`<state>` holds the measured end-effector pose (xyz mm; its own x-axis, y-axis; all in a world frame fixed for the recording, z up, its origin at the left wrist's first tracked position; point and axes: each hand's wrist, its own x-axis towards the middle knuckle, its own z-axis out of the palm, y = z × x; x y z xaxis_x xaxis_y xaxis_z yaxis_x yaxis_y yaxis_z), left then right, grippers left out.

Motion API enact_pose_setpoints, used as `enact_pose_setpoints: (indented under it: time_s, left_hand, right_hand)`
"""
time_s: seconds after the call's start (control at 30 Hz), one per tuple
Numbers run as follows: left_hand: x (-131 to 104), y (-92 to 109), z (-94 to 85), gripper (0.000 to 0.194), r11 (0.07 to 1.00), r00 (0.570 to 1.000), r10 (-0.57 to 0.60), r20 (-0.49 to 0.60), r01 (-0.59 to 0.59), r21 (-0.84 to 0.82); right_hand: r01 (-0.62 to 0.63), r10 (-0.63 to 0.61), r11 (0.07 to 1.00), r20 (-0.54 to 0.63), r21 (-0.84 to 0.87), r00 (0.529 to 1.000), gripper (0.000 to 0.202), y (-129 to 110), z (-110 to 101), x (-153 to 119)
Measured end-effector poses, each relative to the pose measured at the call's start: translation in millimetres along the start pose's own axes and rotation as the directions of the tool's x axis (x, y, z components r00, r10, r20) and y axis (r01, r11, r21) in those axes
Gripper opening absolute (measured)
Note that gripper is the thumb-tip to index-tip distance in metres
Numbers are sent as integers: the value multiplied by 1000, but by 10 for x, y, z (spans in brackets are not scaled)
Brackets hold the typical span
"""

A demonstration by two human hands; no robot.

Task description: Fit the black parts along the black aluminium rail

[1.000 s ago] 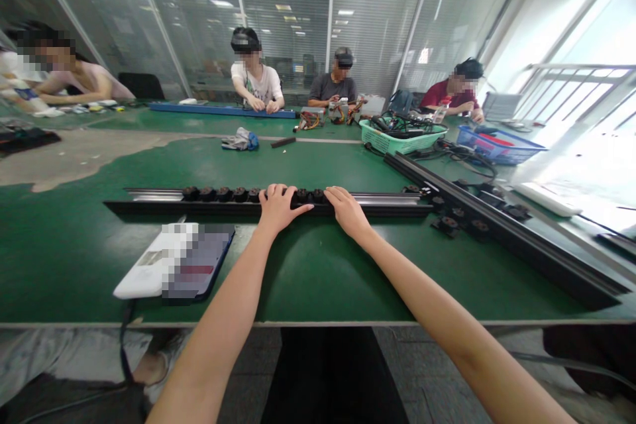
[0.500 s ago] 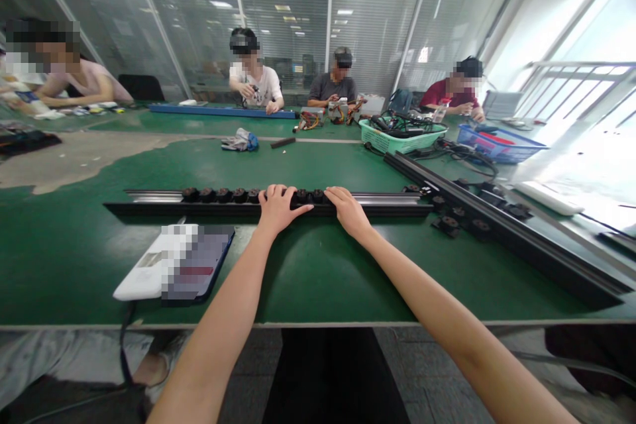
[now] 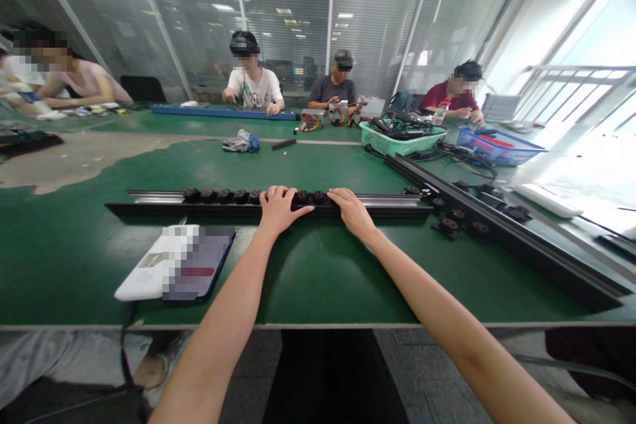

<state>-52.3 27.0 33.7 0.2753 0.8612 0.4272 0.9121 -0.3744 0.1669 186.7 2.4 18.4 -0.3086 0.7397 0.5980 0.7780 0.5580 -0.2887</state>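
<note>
A long black rail (image 3: 159, 209) lies crosswise on the green table, with a row of round black parts (image 3: 224, 196) set along its channel. My left hand (image 3: 279, 209) rests over the middle of the row, fingers spread across the parts and thumb pointing right along the front edge. Its fingertips reach behind the parts. Farther right, my right hand (image 3: 352, 211) lies on the rail at the right end of the row, its fingers together and pointing left. What is under its fingers is hidden.
A second black rail (image 3: 517, 238) runs diagonally at the right, among loose black parts (image 3: 450, 225). A white device (image 3: 144, 271) and a phone (image 3: 209, 265) lie front left. Behind are a green basket (image 3: 397, 142), a blue basket (image 3: 517, 154) and several seated people.
My right hand has shifted very slightly to the right along the rail. My left hand has stayed over the parts. Across the table, a person's hand has moved left.
</note>
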Motion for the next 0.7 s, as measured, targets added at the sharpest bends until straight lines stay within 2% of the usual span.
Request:
enact_pose_setpoints:
  time_s: [0.2,0.27,0.43,0.7]
  left_hand:
    - [0,6,0,65,1000,1000,-3,2,3,9]
    - [-1,9,-4,65,1000,1000,-5,5,5,21]
    - [-1,17,-22,66,1000,1000,-2,14,2,24]
    - [-1,9,-7,66,1000,1000,-3,5,3,22]
  right_hand:
    - [-14,15,1000,-63,14,998,49,-46,-10,-18]
    - [-46,47,999,-106,8,993,43,-66,2,-20]
    - [-157,149,987,-165,-37,975,43,-23,52,-21]
    - [-146,148,989,-177,24,973,32,73,65,-25]
